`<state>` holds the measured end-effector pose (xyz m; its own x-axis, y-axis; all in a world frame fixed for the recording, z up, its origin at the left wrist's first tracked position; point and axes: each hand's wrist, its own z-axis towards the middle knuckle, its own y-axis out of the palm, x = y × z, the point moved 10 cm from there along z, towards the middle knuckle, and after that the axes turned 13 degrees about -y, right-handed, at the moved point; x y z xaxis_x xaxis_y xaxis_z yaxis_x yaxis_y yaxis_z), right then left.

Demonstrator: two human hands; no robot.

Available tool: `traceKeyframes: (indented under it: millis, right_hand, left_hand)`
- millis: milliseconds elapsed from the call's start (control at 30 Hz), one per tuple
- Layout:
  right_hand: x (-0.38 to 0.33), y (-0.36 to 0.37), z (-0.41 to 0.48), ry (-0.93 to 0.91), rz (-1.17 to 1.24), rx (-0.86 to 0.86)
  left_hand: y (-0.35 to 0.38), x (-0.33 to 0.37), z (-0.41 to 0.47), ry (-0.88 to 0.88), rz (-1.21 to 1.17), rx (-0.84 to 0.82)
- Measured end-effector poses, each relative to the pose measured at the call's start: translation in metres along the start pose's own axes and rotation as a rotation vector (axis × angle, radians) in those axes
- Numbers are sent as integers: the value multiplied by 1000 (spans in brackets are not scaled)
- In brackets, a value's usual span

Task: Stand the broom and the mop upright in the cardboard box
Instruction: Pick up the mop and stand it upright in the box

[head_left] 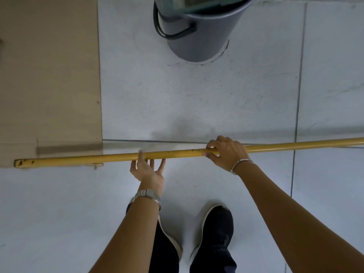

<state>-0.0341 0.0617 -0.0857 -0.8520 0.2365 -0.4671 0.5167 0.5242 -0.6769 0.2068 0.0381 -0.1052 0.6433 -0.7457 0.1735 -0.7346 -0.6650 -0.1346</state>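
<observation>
A long yellow handle (122, 156) lies nearly level across the view at about knee height. Its bare left end reaches over the cardboard box (49, 85). Its right end runs out of frame, so I cannot tell whether it belongs to the broom or the mop. My right hand (226, 152) is closed around the handle from above, right of the middle. My left hand (148, 170) is palm-up just under the handle, with its fingers spread and the thumb touching the shaft. The tan box fills the left side, with a strip of clear tape near its lower edge.
A grey plastic bucket (197, 32) with a black bail stands on the pale tiled floor (197, 99) straight ahead. My two dark shoes (214, 233) are on the tiles below my hands.
</observation>
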Motion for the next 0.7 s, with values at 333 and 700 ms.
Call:
traceKeyframes:
  millis: [333,700]
  right_hand:
    - [-39,-146,-36,39,61,135]
    - [-161,-390,-117,-32,226,337]
  left_hand:
    - [57,63,-142,188,26,-212]
    - [132,191,-463,671,30,-461]
